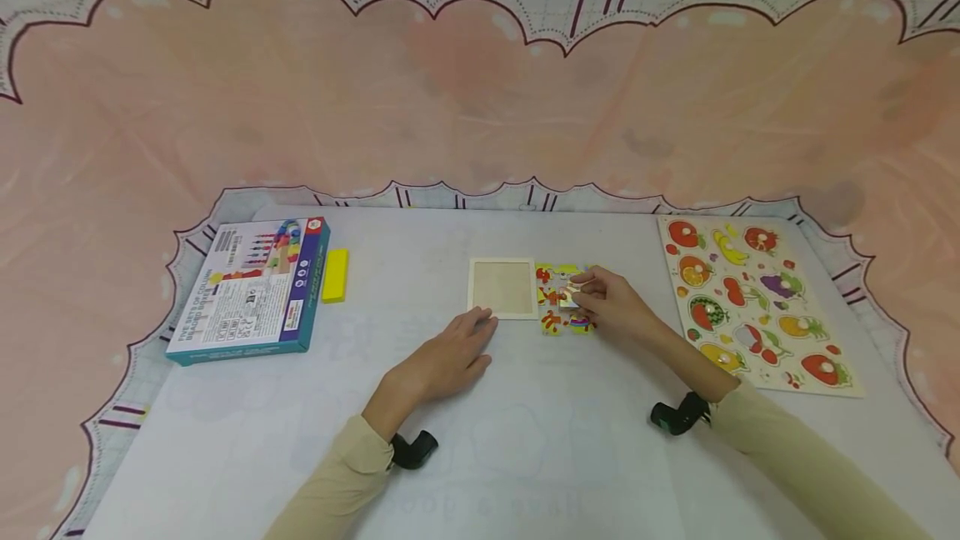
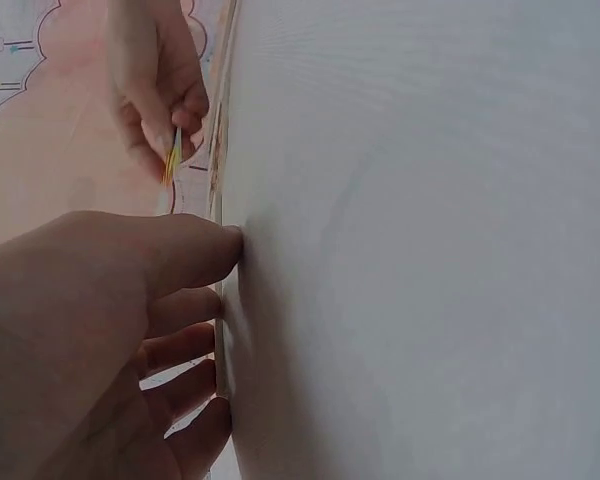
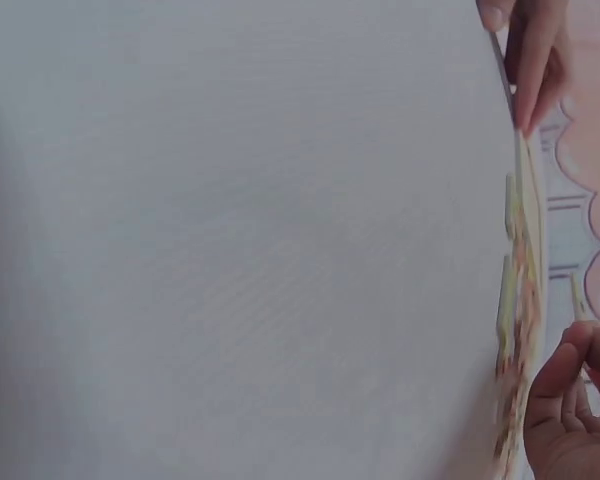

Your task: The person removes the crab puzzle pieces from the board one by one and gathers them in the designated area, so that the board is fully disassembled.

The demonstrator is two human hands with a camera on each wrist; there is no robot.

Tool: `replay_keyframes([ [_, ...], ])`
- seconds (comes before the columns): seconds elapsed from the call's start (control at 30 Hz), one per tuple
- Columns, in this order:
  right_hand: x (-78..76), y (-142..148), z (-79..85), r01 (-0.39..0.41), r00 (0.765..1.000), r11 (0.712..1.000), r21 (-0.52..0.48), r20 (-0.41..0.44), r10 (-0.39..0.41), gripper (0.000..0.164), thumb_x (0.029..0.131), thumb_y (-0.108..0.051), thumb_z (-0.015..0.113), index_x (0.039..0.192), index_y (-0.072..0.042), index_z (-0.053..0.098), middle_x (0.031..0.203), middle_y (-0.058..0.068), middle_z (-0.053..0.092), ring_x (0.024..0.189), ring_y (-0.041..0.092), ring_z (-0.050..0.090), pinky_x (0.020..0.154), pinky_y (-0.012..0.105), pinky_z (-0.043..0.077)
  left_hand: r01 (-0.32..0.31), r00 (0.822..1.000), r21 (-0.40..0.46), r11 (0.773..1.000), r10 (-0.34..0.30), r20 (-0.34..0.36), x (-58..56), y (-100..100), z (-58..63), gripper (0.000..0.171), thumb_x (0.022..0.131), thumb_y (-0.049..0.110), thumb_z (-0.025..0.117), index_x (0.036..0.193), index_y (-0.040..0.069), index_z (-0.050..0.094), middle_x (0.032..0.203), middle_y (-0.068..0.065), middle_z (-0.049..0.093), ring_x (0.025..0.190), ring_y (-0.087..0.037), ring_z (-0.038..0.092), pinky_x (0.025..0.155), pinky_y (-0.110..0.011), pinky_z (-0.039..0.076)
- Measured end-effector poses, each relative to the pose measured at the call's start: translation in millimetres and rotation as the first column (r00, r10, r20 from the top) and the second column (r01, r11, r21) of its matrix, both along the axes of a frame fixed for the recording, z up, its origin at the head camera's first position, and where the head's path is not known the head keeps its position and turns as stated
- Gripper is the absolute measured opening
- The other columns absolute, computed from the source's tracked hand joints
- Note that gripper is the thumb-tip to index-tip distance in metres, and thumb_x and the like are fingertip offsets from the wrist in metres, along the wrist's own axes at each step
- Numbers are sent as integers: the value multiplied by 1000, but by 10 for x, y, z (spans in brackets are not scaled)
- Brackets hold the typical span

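A small square wooden puzzle tray (image 1: 504, 288) lies bare in the middle of the white table. My left hand (image 1: 445, 361) rests on the table with its fingers extended, fingertips at the tray's near left corner. Several red and yellow puzzle pieces (image 1: 551, 322) lie along the tray's right side. Above them my right hand (image 1: 618, 307) pinches one puzzle piece (image 1: 570, 296) between thumb and fingers. In the left wrist view this puzzle piece (image 2: 172, 160) appears edge-on, lifted off the table. The piece's picture is mostly hidden by the fingers.
A boxed toy set (image 1: 251, 286) lies at the left, with a yellow block (image 1: 335, 275) beside it. On the right lies a fruit peg puzzle board (image 1: 750, 307), partly under the right forearm. A patterned cloth (image 1: 480, 123) hangs behind the table.
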State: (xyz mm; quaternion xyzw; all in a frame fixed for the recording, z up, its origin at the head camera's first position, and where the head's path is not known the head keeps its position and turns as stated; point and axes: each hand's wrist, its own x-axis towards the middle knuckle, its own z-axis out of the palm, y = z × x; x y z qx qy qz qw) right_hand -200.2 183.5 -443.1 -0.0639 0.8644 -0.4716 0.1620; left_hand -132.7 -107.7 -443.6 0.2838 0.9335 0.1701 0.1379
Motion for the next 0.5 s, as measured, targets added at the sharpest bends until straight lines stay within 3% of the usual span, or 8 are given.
replay_keyframes([
  [0.27,207,417,-32,-3,1000,1000,21,24,3,34,97,-10,58,125,6,52,103,21,66,75,9,61,68,17,53,11,1000,-8,1000,-11,-12,-6,-9,7,57,102,29,48,152,6,31,159,-10,25,148,-25,25,115,-41,36],
  [0.5,275,507,-44,-9,999,1000,23,37,9,33,96,-13,59,123,6,53,99,16,64,76,8,61,68,17,54,24,999,-9,1000,-24,-40,-30,6,15,56,100,26,51,150,5,35,156,-11,29,145,-26,30,114,-41,38],
])
